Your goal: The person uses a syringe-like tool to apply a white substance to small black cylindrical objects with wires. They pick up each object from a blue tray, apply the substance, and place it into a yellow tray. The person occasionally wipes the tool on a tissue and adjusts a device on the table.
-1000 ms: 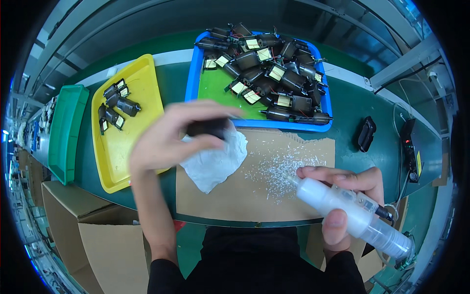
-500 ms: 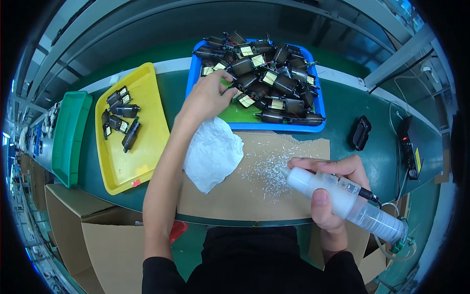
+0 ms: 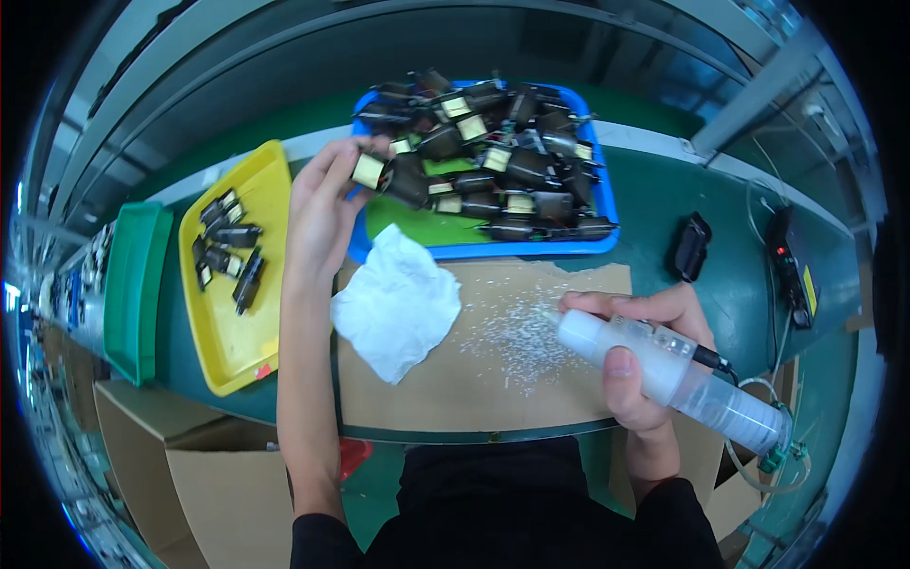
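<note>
My left hand (image 3: 320,209) is closed on a dark motor-like cylinder (image 3: 408,182) with a pale yellow label, over the left edge of the blue tray (image 3: 464,252). Many similar dark cylinders (image 3: 531,169), some with wires, lie piled in that tray. In my right hand (image 3: 640,414) is a white and clear dispensing syringe (image 3: 725,417), its narrow tip pointing up and left. A cable and a tube run from it. Below the tip, white bits (image 3: 521,346) are scattered on a cardboard sheet (image 3: 559,412). A crumpled white cloth (image 3: 398,303) lies on the sheet's left part.
Several dark cylinders sit in a yellow tray (image 3: 230,365) at the left, with a green bin (image 3: 133,294) beyond it. A black case (image 3: 693,248) and a black box with a red light (image 3: 789,261) are at the right. Open cardboard boxes (image 3: 227,493) stand below the table edge.
My left hand has come back leftward from the pile with a dark cylinder in its fingers. The right hand keeps the syringe in nearly the same place. The whole view has shifted slightly.
</note>
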The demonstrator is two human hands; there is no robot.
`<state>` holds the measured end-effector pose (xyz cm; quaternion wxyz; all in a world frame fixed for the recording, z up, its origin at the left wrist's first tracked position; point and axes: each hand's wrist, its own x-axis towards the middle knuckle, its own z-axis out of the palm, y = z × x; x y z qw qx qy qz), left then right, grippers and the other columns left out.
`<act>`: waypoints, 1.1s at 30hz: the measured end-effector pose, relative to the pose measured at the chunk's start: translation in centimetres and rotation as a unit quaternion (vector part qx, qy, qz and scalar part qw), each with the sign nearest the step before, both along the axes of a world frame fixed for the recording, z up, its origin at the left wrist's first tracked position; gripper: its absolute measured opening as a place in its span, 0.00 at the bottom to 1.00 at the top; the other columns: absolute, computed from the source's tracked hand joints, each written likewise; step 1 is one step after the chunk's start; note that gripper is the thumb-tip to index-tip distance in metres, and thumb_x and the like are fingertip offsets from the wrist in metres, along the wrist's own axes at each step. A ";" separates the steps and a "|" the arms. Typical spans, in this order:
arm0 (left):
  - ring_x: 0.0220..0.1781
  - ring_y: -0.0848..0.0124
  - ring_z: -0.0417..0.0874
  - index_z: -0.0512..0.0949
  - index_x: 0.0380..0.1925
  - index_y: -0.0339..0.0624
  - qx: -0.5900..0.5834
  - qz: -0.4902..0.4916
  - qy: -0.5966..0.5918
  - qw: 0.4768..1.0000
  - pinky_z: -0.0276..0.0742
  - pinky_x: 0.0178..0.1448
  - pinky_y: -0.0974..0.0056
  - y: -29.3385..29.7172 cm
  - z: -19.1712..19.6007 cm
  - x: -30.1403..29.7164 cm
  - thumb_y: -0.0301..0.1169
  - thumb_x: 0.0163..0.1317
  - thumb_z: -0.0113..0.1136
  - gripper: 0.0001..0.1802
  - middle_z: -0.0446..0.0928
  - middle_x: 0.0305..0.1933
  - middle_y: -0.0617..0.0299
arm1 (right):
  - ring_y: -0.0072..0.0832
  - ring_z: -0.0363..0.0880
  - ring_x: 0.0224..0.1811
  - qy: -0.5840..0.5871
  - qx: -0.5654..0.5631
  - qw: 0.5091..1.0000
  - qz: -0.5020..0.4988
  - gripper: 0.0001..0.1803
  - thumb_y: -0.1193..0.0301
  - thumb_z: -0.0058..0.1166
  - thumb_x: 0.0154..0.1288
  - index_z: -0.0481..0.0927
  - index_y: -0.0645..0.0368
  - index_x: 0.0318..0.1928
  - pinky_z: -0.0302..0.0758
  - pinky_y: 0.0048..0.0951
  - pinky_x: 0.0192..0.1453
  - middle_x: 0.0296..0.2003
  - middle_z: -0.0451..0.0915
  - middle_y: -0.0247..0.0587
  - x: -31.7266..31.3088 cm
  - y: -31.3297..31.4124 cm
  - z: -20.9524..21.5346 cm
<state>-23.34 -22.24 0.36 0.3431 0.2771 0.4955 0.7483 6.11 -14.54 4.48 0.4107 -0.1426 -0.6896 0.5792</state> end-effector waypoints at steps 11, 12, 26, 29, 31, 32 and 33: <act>0.32 0.74 0.64 0.69 0.36 0.40 0.051 0.088 -0.020 0.995 0.64 0.39 0.70 2.3 -2.8 3.0 0.37 0.70 0.42 0.12 0.62 0.32 0.65 | 0.38 0.71 0.58 0.134 -0.112 0.971 -0.161 0.16 0.68 0.48 0.66 0.69 0.66 0.49 0.68 0.34 0.60 0.55 0.71 0.57 6.8 5.8 -0.4; 0.30 0.75 0.62 0.68 0.35 0.41 0.070 0.096 -0.023 0.993 0.61 0.37 0.71 2.2 -2.5 3.2 0.37 0.71 0.41 0.11 0.60 0.31 0.66 | 0.38 0.72 0.58 0.149 -0.120 0.966 -0.173 0.19 0.63 0.46 0.69 0.68 0.65 0.52 0.69 0.34 0.60 0.56 0.71 0.53 7.2 6.0 -0.9; 0.21 0.80 0.66 0.71 0.39 0.37 -0.040 -0.239 -0.218 0.945 0.63 0.25 0.74 5.7 3.6 21.5 0.37 0.65 0.53 0.13 0.71 0.27 0.65 | 0.34 0.58 0.66 0.091 -0.163 0.980 -0.075 0.31 0.63 0.49 0.67 0.55 0.60 0.65 0.56 0.34 0.67 0.65 0.58 0.51 4.3 2.7 0.7; 0.22 0.79 0.66 0.71 0.39 0.40 -0.061 -0.204 -0.220 0.952 0.62 0.25 0.74 6.1 3.6 22.2 0.37 0.65 0.53 0.11 0.72 0.29 0.66 | 0.35 0.59 0.66 0.017 -0.112 0.987 -0.111 0.37 0.63 0.52 0.65 0.50 0.65 0.66 0.57 0.34 0.67 0.62 0.60 0.54 5.2 1.4 -1.3; 0.22 0.80 0.66 0.72 0.39 0.41 -0.051 -0.159 -0.224 0.960 0.62 0.26 0.74 6.6 3.5 22.0 0.37 0.65 0.54 0.11 0.73 0.30 0.66 | 0.39 0.56 0.68 -0.094 -0.109 0.989 -0.013 0.40 0.63 0.54 0.63 0.48 0.70 0.66 0.54 0.36 0.69 0.63 0.58 0.57 6.7 -0.5 -2.4; 0.23 0.80 0.65 0.72 0.40 0.41 -0.033 -0.159 -0.214 0.963 0.61 0.26 0.74 6.7 3.1 21.2 0.37 0.64 0.55 0.12 0.73 0.31 0.66 | 0.44 0.57 0.67 -0.044 -0.055 0.996 -0.048 0.40 0.62 0.54 0.64 0.49 0.71 0.65 0.54 0.38 0.69 0.64 0.55 0.60 7.6 -3.0 -2.0; 0.23 0.80 0.65 0.72 0.41 0.41 -0.027 -0.154 -0.232 0.960 0.61 0.26 0.74 6.8 3.2 20.8 0.38 0.64 0.54 0.12 0.73 0.32 0.65 | 0.50 0.56 0.67 -0.174 0.052 0.983 0.039 0.39 0.62 0.52 0.65 0.48 0.71 0.65 0.56 0.40 0.69 0.65 0.51 0.62 10.5 -5.7 -2.3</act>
